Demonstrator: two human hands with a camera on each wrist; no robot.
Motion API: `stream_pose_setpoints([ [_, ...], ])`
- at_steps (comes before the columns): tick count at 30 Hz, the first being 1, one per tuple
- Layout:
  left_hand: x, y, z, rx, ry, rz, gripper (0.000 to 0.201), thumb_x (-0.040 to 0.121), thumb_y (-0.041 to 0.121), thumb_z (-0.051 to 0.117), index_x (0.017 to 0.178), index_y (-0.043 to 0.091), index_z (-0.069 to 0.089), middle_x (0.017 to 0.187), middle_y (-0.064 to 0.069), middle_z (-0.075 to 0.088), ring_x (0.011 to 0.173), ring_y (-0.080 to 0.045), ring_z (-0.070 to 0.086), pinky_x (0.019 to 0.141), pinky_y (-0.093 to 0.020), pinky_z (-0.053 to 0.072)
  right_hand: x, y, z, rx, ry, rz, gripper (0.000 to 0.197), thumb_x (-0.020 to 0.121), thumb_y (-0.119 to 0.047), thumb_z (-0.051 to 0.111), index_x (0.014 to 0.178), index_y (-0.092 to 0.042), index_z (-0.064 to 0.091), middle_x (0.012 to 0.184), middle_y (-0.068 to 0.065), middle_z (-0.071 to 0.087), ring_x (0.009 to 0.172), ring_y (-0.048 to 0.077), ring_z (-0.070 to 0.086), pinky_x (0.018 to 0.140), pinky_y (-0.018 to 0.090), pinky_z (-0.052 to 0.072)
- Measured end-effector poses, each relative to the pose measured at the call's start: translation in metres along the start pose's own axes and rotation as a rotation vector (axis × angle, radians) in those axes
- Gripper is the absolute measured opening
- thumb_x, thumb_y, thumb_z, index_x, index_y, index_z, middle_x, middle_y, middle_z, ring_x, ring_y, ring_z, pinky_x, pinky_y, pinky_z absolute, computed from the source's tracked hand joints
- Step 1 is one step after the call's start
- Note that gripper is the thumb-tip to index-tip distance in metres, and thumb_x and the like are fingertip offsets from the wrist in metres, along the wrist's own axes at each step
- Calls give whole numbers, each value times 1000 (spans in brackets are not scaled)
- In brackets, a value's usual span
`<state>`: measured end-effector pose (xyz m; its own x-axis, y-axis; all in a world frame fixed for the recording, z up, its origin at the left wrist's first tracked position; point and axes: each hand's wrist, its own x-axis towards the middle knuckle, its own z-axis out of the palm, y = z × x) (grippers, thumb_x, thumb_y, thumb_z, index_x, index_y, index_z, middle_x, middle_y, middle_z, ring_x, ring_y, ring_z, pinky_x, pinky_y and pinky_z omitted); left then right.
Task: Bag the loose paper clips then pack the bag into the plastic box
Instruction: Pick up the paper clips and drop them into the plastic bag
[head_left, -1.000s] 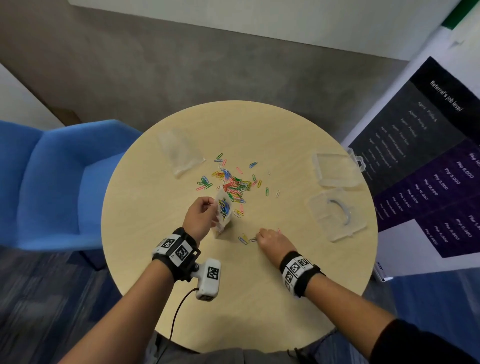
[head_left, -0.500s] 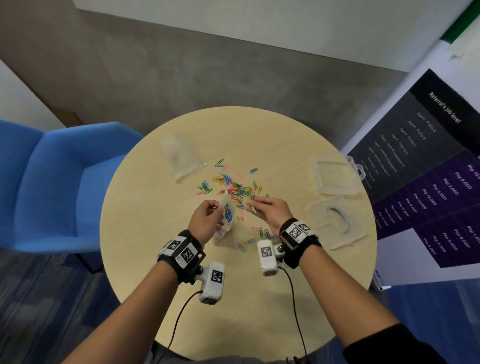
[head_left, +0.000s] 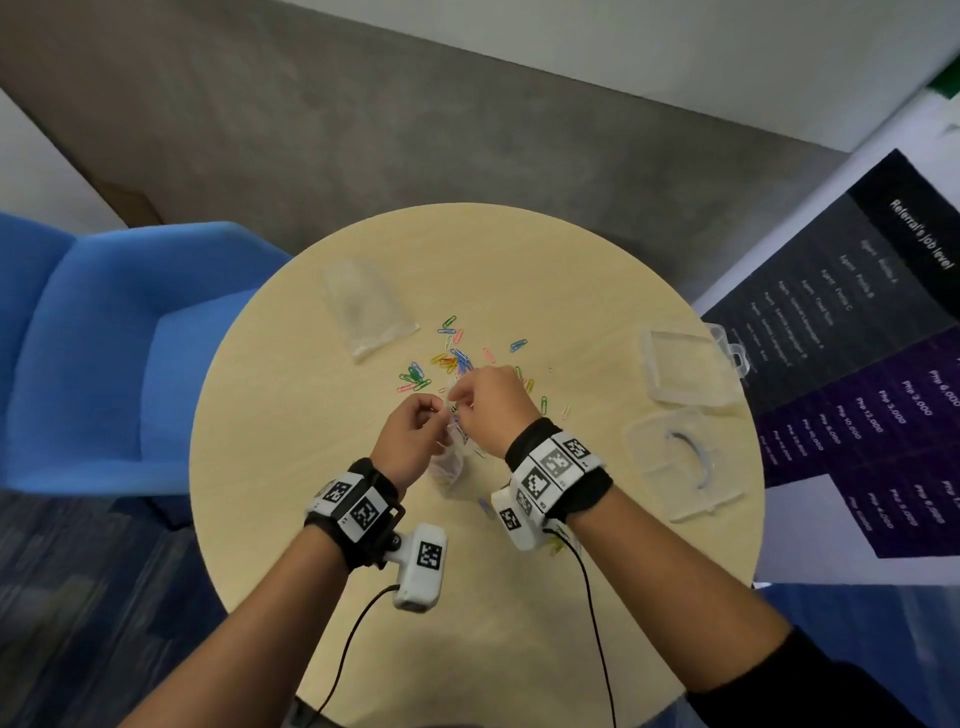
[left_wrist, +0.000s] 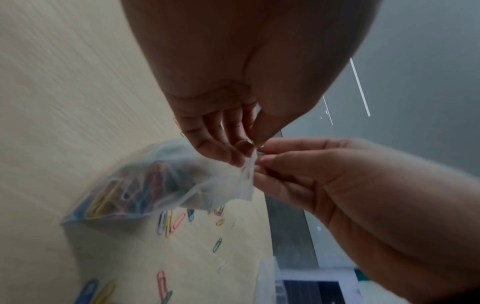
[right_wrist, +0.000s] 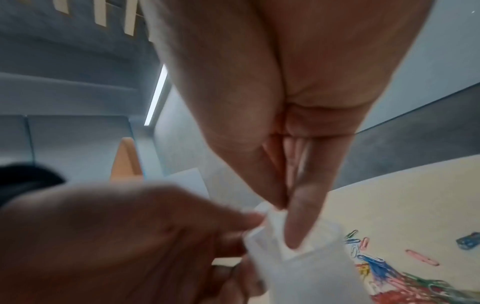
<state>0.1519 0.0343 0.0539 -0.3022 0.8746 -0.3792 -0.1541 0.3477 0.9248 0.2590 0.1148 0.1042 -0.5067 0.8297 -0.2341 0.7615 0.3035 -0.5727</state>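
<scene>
Left hand (head_left: 410, 441) and right hand (head_left: 491, 405) meet above the middle of the round pale wood-grain table (head_left: 519, 597). Each hand pinches the top edge of a small clear plastic zip bag (left_wrist: 155, 185) partly filled with coloured paper clips; the left thumb and fingertips (left_wrist: 233, 152) hold one side of the mouth, and the right thumb and forefinger clamp the other side. The bag hangs from this shared grip, its lower corner at or just above the table; contact cannot be told.

Loose coloured paper clips (head_left: 452, 358), in blue, green, yellow, pink and red, lie scattered on the table just beyond the bag, with a few more on its near side. A second clear plastic bag (head_left: 366, 312) lies flat beyond the bag and to its left. The clear plastic box (head_left: 680, 374) rests well to the right of the bag near the table edge, and its clear lid (head_left: 680, 462), bearing a curved mark, lies just nearer than the box.

Both wrists carry black bands with square black-and-white coded tags. A blue upholstered chair (head_left: 104, 338) stands left of the table. A dark poster (head_left: 857, 364) on the right bears the heading "Referral's job level"; its smaller rows are not readable.
</scene>
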Motion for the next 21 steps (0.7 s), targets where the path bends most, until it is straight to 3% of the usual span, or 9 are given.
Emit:
stream_pose_setpoints([
  [2, 3, 1, -14, -30, 19, -11, 5, 97, 9, 54, 93, 9, 54, 67, -4, 56, 50, -7, 54, 55, -23, 46, 16, 7, -10, 223, 77, -5, 19, 83, -2, 61, 89, -10, 77, 87, 7, 74, 76, 17, 71, 80, 36, 60],
  [4, 5, 5, -34, -41, 54, -24, 3, 97, 7, 54, 95, 8, 54, 68, -5, 54, 49, -7, 53, 54, -20, 46, 44, 23, -20, 364, 160, 14, 17, 83, -3, 63, 85, -11, 77, 80, 6, 74, 70, 18, 72, 74, 38, 61],
  [7, 6, 10, -62, -60, 107, -38, 2, 97, 8, 55, 96, 8, 55, 71, -5, 54, 51, -9, 52, 56, -22, 46, 98, 52, -17, 112, 192, -24, 22, 90, -17, 62, 108, -14, 72, 107, 7, 72, 97, 21, 68, 94, 38, 53],
  [9, 7, 10, -74, -65, 138, -44, 1, 97, 6, 54, 97, 7, 54, 71, -5, 55, 52, -10, 52, 58, -24, 46, 132, 65, -1, -112, 75, -58, 37, 95, -26, 56, 129, -13, 59, 135, 8, 58, 124, 25, 53, 108, 35, 40],
  [11, 7, 8, -83, -52, 171, -46, 3, 96, 3, 53, 99, 5, 53, 70, -6, 55, 50, -10, 52, 59, -27, 45, 159, 72, 20, -236, -42, -72, 45, 98, -26, 49, 141, -14, 46, 151, 9, 39, 139, 26, 36, 115, 36, 29],
  [15, 10, 1, -98, -40, 207, -57, 4, 97, 3, 53, 100, 5, 53, 71, -7, 57, 50, -9, 53, 58, -25, 45, 181, 70, 56, -351, -171, -113, 52, 100, -27, 40, 151, -18, 29, 161, 7, 15, 147, 24, 18, 117, 43, 25],
  [18, 9, 3, -100, -41, 204, -60, 4, 97, 3, 52, 101, 5, 53, 72, -7, 57, 54, -11, 53, 58, -24, 46, 180, 73, 67, -480, -172, -105, 51, 103, -26, 31, 152, -17, 24, 162, 6, 10, 148, 24, 15, 117, 48, 24],
  [21, 8, 4, -99, -30, 201, -65, 4, 97, 3, 52, 99, 5, 53, 74, -9, 57, 55, -13, 54, 61, -26, 47, 167, 71, 72, -552, -209, -193, 52, 103, -28, 27, 152, -16, 22, 162, 9, 10, 148, 27, 15, 117, 48, 24],
])
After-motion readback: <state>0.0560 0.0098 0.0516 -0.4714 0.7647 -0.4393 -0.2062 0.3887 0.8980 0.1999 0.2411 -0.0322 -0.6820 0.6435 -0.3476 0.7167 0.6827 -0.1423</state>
